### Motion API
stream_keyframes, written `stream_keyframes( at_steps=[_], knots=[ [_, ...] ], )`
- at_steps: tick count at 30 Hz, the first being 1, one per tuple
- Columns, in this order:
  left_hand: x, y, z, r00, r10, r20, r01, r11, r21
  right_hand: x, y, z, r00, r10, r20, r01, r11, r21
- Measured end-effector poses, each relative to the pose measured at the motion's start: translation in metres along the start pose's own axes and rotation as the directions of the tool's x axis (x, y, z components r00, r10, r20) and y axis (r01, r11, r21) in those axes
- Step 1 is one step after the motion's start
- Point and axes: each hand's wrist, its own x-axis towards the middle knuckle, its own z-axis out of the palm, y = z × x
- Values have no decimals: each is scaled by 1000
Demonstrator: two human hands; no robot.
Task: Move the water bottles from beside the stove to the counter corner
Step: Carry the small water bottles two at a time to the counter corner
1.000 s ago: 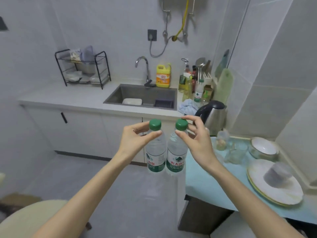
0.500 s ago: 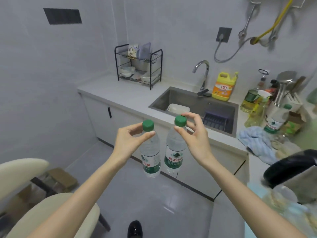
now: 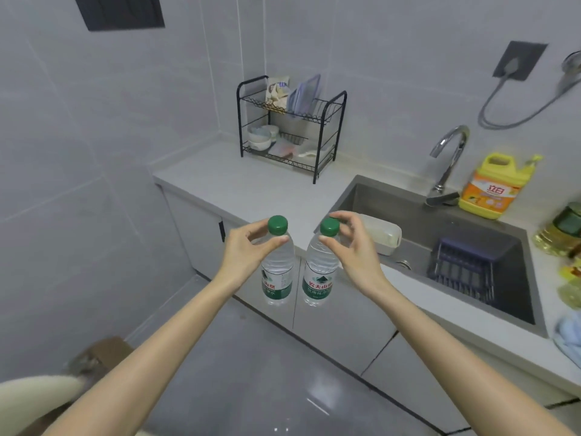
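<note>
count: two water bottles, two hands, one sink [image 3: 393, 199], one faucet [image 3: 448, 158], one two-tier dish rack [image 3: 292, 127], one yellow detergent jug [image 3: 493, 187], one white container [image 3: 382, 236] and one dark basket [image 3: 462, 269] inside the sink, one wall socket [image 3: 518, 59].

i see the left hand [image 3: 243, 250] holding the left water bottle [image 3: 278, 269] and the right hand [image 3: 352, 247] holding the right water bottle [image 3: 319, 278]. on each hand the fingers [image 3: 276, 241] pinch the neck just under the cap, thumb in front and the rest curled behind.

vs half a second ago: view has swung further left. dish rack now sits near centre, and the kettle and the shoe on the floor are out of frame. grips unchanged. the gap between the bottles looks a little wider.

both bottles hang upright in the air, side by side and not touching, over the floor [image 3: 251, 372], in front of the cabinet fronts and below the edge of the counter [image 3: 251, 190], left of the sink. not set down yet.

look: clear ribbed plastic, green screw caps, green-and-white label band on the lower half. right label faces me, with red characters and a mountain logo. left label is turned partly away. can't tell the fill level.
</note>
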Motion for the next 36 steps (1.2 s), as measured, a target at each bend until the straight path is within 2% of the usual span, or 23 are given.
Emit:
stream_keyframes(
  at_steps=[7,20,25,33,36],
  knots=[
    [123,-40,-11,999,-26,-42,25,999,-34,129,46,39,999,43,8,-43,999,-2],
    [345,-114,-24,991,-42,-125,49,997,57,361,130,108,979,52,199,-56,998,14],
    [390,-136,-32,991,-86,-100,94,993,76,400,154,128,970,100,221,-97,995,-24],
    [418,-163,-33,981,-161,-105,162,987,0,431,173,143,966,137,219,-132,991,-35],
    [417,-169,-31,983,-158,-88,163,986,47,427,175,140,967,130,220,-127,992,-25]
  ],
)
